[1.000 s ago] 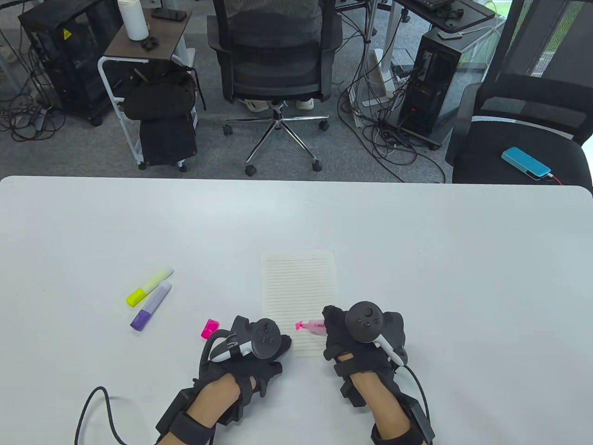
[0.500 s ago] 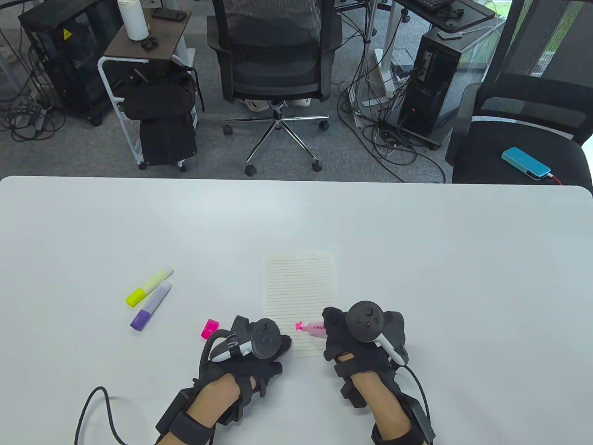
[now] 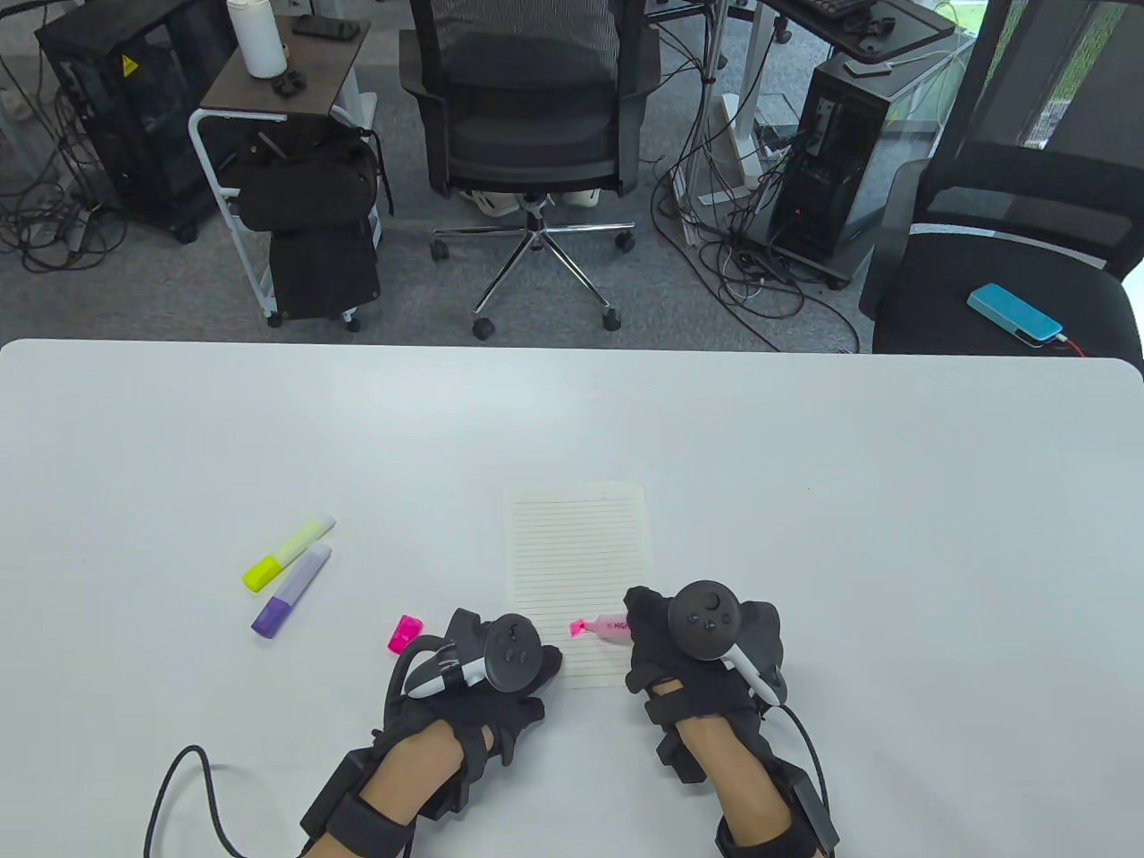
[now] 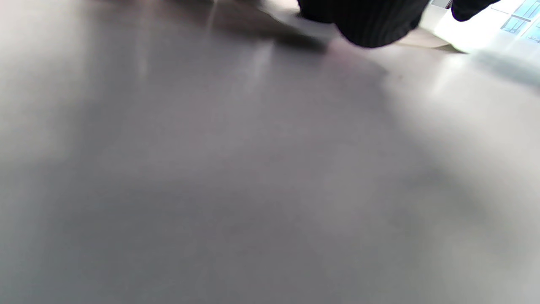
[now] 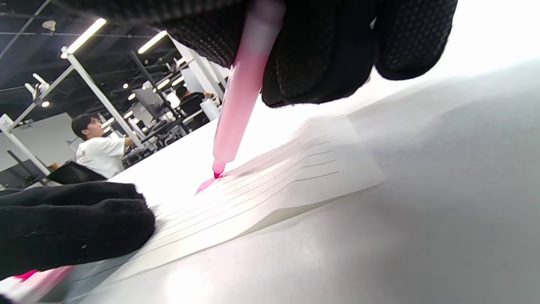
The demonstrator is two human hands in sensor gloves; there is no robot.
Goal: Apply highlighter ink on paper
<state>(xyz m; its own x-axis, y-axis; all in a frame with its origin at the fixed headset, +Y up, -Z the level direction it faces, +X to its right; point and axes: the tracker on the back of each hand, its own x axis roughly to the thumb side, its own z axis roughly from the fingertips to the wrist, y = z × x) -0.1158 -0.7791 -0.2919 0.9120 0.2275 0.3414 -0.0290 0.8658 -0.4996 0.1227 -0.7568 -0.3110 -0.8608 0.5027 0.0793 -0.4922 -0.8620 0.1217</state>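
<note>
**Pink tip on the lined sheet, stroke barely begun**

The right hand [image 3: 688, 639] has its fingers curled round the pink highlighter [image 5: 242, 88], holding it like a pen, slanted, with the tip touching the lined paper [image 3: 576, 554] near its lower part. In the right wrist view a short pink mark [image 5: 205, 185] lies at the tip, so the inking looks to have only just started; most of the sheet is unmarked. The slant probably lets the broad face of the nib meet the page.

The left hand [image 3: 487, 679] rests on the sheet's lower left corner, most likely to pin it so it does not slide under the stroke. Its fingers are hidden under the tracker, and the left wrist view shows only a blurred fingertip on the counter [image 3: 804, 500], so whether they are straight or curled I cannot tell.

Just left of that hand lies the pink cap [image 3: 404, 634], off the pen. Farther left, well apart from the paper, a yellow highlighter [image 3: 288, 553] and a purple highlighter [image 3: 291, 592] lie side by side, both capped. Nothing lies on the sheet ahead of the tip; only the left hand itself, near the line being drawn, could get in the way of a stroke toward it.
</note>
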